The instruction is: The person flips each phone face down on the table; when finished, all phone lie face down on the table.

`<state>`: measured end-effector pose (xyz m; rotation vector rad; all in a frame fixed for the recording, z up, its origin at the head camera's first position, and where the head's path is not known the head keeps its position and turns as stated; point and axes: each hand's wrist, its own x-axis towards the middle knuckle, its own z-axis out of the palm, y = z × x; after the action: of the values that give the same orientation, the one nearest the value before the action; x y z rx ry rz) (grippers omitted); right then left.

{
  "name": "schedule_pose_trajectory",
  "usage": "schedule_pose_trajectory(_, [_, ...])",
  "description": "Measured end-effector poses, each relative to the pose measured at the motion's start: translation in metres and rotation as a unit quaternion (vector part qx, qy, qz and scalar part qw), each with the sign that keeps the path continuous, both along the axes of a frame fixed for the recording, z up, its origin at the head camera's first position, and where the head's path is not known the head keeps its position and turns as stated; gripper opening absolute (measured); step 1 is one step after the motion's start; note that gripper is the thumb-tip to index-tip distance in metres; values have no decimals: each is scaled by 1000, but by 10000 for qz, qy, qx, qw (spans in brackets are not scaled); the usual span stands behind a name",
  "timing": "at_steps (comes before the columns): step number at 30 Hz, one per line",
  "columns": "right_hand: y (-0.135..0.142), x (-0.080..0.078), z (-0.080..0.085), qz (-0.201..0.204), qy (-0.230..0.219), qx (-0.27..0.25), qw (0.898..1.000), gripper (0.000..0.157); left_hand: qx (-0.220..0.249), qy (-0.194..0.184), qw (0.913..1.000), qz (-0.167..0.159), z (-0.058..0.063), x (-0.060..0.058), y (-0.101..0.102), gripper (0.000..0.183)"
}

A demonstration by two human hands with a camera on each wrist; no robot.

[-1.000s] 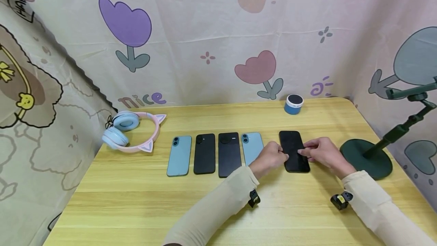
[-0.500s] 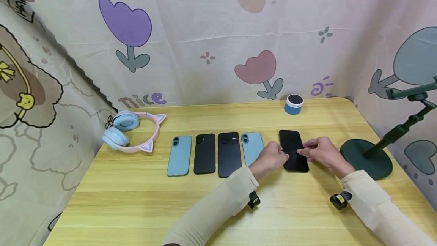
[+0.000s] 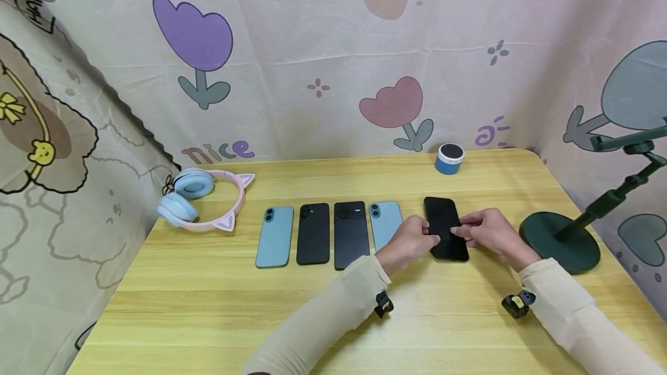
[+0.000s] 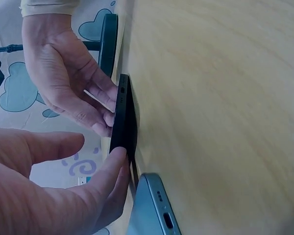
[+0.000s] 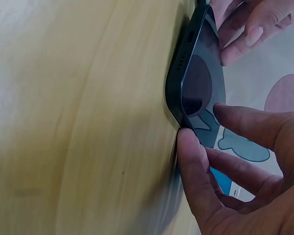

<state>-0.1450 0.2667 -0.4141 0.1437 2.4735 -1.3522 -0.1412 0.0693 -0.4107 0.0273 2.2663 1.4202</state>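
Note:
A black phone point(image 3: 446, 229) lies screen up near the right of the table, with a hand at each long side. My left hand point(image 3: 409, 241) touches its left edge with the fingertips. The left thumb point(image 4: 68, 144) stands clear above the screen side. My right hand point(image 3: 492, 232) has its index fingertip point(image 5: 188, 139) against the right edge, and its thumb point(image 5: 230, 111) reaches over the screen. To the left, a light blue phone point(image 3: 384, 219) is partly hidden by the left hand. Beyond it lie a dark phone point(image 3: 351, 233), a black phone point(image 3: 313, 235) and another light blue phone point(image 3: 274, 237), camera side up.
Cat-ear headphones point(image 3: 204, 200) in pink and blue sit at the table's left edge. A small blue and white cylinder point(image 3: 449, 162) stands at the back. The dark green lamp base point(image 3: 560, 242) is close to the right hand. Printed cloth point(image 3: 312, 33) hangs behind the table point(image 3: 229, 317).
Between both hands, the black phone has slid slightly left and back, closer to the row. The hands have shifted left with it. The other phones have stayed in place.

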Motion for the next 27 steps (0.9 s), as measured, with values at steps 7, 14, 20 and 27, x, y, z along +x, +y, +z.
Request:
schedule_pose_trajectory(7, [-7, -1, 1, 53, -49, -115, 9999, 59, -182, 115, 9998, 21, 1, -1, -7, 42])
schedule_pose_trajectory(14, [-13, -2, -1, 138, -73, -258, 9995, 60, -52, 308, 9995, 46, 4, -2, -15, 39])
schedule_pose_trajectory(20, [-21, -3, -3, 245, -42, -453, 9987, 57, 320, 330, 9988, 142, 2, -2, -25, 34])
schedule_pose_trajectory(27, [-28, -3, -2, 318, -28, -597, 9977, 48, 1299, 117, 9903, 479, -2, -6, -33, 23])
